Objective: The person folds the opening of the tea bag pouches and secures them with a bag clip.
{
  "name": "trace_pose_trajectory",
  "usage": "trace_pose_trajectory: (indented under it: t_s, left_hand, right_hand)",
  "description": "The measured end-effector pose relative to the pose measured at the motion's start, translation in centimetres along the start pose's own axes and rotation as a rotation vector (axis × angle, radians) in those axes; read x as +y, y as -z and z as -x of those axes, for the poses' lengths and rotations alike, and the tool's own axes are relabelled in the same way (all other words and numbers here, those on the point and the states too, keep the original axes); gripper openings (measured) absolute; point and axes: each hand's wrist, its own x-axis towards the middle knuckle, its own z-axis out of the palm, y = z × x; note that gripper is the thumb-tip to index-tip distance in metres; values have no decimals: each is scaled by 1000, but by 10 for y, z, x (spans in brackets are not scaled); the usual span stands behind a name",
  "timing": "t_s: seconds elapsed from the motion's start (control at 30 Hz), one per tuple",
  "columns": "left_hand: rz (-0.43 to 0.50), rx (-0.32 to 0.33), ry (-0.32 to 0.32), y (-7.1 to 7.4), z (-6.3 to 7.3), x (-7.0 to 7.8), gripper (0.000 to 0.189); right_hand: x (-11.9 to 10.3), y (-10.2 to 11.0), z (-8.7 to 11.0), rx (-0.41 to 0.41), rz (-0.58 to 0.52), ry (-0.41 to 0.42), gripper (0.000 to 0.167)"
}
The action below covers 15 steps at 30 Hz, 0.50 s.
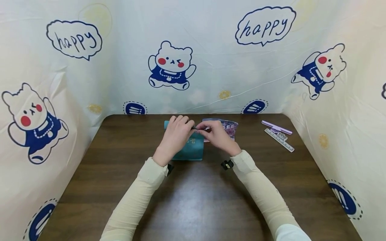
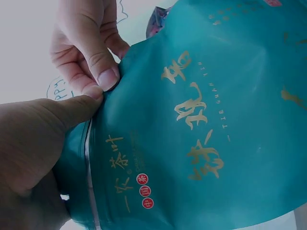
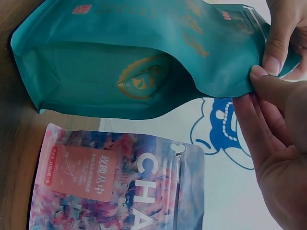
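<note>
A teal tea bag [image 2: 153,115] with gold characters stands on the table, its top edge between both hands. My left hand [image 1: 178,132] grips the top of the bag beside its zip strip, thumb on the near face. Close against it, my right hand [image 1: 217,134] pinches the upper corner between thumb and fingers. The thumb tips of both hands meet at the bag's edge in the left wrist view. From the side, the right wrist view shows the bag's folded gusset with a gold round emblem.
Just right of the teal bag stands a pink and purple patterned pouch [image 3: 129,177]. A white ruler [image 1: 278,140] and a lilac stick-shaped item [image 1: 277,127] lie at the table's far right. A printed cloth [image 1: 208,67] hangs behind the table's back edge.
</note>
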Motion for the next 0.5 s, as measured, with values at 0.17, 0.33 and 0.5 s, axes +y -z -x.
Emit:
trace_pose_trajectory:
  t_s: [0.17, 0.33, 0.5]
  left_hand:
    - [-21, 13, -13, -1, 2, -2, 20]
    - [-22, 30, -31, -1, 2, -3, 19]
    - [-3, 20, -36, -1, 0, -3, 17]
  right_hand:
    - [0, 3, -1, -32, -10, 15, 13]
    - [-1, 4, -2, -69, 3, 60, 16]
    - [-6, 7, -3, -74, 24, 61, 14]
